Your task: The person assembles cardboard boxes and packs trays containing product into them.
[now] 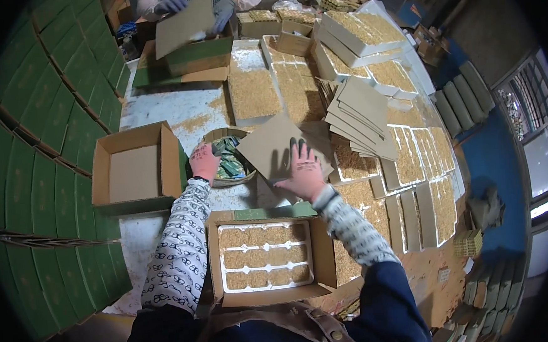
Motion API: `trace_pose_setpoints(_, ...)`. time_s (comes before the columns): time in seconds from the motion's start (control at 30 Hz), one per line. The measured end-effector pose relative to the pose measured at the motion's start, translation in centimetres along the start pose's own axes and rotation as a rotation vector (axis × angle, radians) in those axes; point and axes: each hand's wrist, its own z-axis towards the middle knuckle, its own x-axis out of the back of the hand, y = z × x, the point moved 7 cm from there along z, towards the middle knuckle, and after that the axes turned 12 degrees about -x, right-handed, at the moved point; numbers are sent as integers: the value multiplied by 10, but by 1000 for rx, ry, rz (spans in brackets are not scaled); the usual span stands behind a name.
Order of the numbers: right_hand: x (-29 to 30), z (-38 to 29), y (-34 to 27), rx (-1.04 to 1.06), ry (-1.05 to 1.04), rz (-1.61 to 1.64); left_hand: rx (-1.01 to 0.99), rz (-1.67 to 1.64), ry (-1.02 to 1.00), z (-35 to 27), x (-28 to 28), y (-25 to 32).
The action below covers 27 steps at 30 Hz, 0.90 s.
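Note:
My left hand (205,162), in a pink glove with dark fingertips, is at the left rim of a round container (230,182) of green packets (232,159). Its fingertips are partly hidden, so a grip on a packet cannot be made out. My right hand (306,174), gloved alike, is stretched flat with the thumb apart over a loose cardboard sheet (267,145). Finger shadows fall on that sheet; contact is unclear. Directly before me, an open carton (324,257) contains a white foam tray (266,267) filled with tan granular material.
At left stands an open carton (173,165) beside a wall of stacked green cartons (60,57). Cardboard sheets (362,114) are piled at right on filled foam trays (431,156). Across the table, a co-worker's gloved hands (223,14) hold a cardboard sheet (185,26) over another carton (201,58).

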Motion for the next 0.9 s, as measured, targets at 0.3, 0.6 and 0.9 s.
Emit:
trace_pose_setpoints(0.3, -57, 6, -14, 157, -163, -498, 244, -159, -13, -21, 63, 17)
trace_pose_setpoints(0.6, 99, -35, 3, 151, 409, -73, -564, -173, 280, -94, 201, 159)
trace_pose_setpoints(0.9, 23, -247, -39, 743, -240, -62, -181, -49, 13, -234, 209, 124)
